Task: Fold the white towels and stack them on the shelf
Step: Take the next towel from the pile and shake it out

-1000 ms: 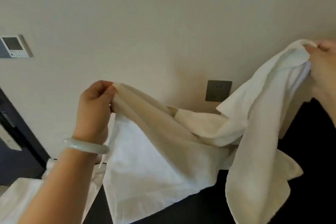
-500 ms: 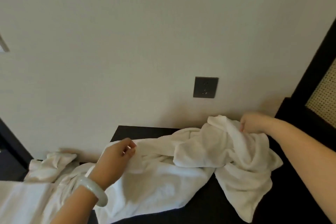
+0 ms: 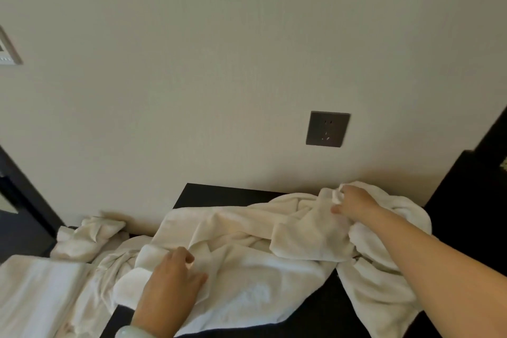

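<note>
Head view, looking down over both forearms. To the left of the work area: a heap of crumpled cloths against the base of the wall and, nearer, at the lower left edge, a flat folded white cloth. Spread loose and unfolded across the dark top: white towel, overhanging the near edge and trailing down at right. Left hand, fingers curled, pinching a fold near the towel's left end; pale bangle on that wrist. Right hand clenched round a bunched corner at the far right, close to the wall; right forearm crossing over and hiding part of the towel's right side. Towel: thick terry, soft, heavily creased, rolled into ridges between the hands. Top: matt black, flat, straight-edged, set against a plain off-white wall. On the wall: square grey socket plate above the towel; control panel cut off at the left edge. At right: tall dark furniture.
</note>
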The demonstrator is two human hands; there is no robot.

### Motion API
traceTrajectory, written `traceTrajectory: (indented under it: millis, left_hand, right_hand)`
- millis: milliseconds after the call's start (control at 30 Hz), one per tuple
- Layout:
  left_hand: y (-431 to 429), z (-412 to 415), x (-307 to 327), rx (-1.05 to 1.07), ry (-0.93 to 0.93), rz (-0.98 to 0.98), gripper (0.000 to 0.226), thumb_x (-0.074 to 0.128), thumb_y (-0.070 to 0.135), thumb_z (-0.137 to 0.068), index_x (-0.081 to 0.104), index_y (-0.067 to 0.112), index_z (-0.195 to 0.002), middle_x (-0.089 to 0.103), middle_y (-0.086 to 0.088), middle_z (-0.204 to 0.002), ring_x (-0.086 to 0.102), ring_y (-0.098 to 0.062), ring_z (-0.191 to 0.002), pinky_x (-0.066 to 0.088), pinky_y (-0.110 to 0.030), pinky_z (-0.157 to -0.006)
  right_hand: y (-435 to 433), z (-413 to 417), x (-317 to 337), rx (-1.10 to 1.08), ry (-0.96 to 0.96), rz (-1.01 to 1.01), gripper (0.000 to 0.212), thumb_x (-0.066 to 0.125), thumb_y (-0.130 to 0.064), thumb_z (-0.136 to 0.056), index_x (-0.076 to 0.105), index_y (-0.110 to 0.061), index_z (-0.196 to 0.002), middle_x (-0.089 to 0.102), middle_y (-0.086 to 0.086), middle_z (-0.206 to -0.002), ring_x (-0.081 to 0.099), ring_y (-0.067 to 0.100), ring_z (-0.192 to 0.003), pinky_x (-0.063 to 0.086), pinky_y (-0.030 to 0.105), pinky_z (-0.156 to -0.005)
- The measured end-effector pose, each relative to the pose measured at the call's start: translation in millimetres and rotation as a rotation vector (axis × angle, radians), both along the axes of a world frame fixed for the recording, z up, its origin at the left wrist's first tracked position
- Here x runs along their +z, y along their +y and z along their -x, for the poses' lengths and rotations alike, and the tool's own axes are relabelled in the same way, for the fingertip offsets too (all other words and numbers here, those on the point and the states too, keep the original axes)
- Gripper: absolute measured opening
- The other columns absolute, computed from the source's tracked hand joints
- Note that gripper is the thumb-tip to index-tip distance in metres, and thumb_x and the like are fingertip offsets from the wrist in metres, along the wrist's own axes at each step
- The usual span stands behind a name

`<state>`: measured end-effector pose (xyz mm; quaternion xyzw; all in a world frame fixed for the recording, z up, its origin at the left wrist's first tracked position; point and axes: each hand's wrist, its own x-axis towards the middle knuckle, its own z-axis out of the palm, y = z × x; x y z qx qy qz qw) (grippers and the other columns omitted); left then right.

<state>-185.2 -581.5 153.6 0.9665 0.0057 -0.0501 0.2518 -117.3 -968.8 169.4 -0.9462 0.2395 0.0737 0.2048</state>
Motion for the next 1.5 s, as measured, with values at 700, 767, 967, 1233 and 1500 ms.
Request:
traceTrajectory:
  millis: [700,767,967,1233,1500]
  left_hand:
    - [-189.3,-57.2,64.7,-0.687,-0.063,0.537,0.012,0.07,0.023,-0.085,0.058,0.021,-0.087,0.062,0.007,-0.086,0.056,-0.011,-0.081,0.045,-0.016,-0.07]
    - [-186.9,-56.4,74.9,-0.692,-0.012,0.726,0.012,0.067,0.015,-0.085,0.055,0.014,-0.08,0.058,0.002,-0.077,0.053,-0.012,-0.073,0.044,-0.023,-0.069]
    - [-172.1,-51.6,112.5,-0.759,0.108,1.13,0.012,0.057,0.003,-0.069,0.05,-0.004,-0.076,0.051,-0.012,-0.075,0.051,-0.023,-0.076,0.044,-0.034,-0.069]
    - [-137.7,-57.5,161.0,-0.764,0.089,1.141,0.024,0.073,0.006,-0.076,0.051,0.012,-0.073,0.05,-0.01,-0.072,0.053,-0.022,-0.068,0.048,-0.027,-0.063]
    - [-65.8,-90.6,299.1,-0.505,-0.689,1.167,0.011,0.067,0.014,-0.081,0.07,0.024,-0.078,0.065,0.012,-0.072,0.057,-0.005,-0.072,0.046,-0.015,-0.068]
  right_hand:
    - [-122.4,155.2,323.5,0.138,-1.277,-0.447,0.038,0.082,-0.039,-0.067,0.073,-0.016,-0.096,0.07,0.01,-0.112,0.069,0.023,-0.109,0.057,0.026,-0.087]
    - [-119.8,158.1,315.2,0.069,-1.248,-0.444,0.031,0.08,-0.033,-0.066,0.074,-0.017,-0.091,0.071,0.01,-0.11,0.069,0.022,-0.107,0.058,0.024,-0.085]
    - [-110.7,155.9,285.4,-0.095,-1.173,-0.512,0.011,0.069,-0.006,-0.086,0.072,-0.009,-0.096,0.067,0.015,-0.12,0.067,0.021,-0.109,0.057,0.017,-0.078]
    - [-97.6,149.2,271.0,-0.129,-1.165,-0.53,0.011,0.07,-0.006,-0.087,0.073,-0.014,-0.093,0.069,0.003,-0.104,0.068,0.016,-0.1,0.058,0.017,-0.075]
    - [-103.0,143.0,287.3,-0.225,-1.255,-0.563,0.009,0.073,-0.01,-0.086,0.071,-0.016,-0.093,0.071,0.005,-0.105,0.071,0.016,-0.096,0.059,0.021,-0.077]
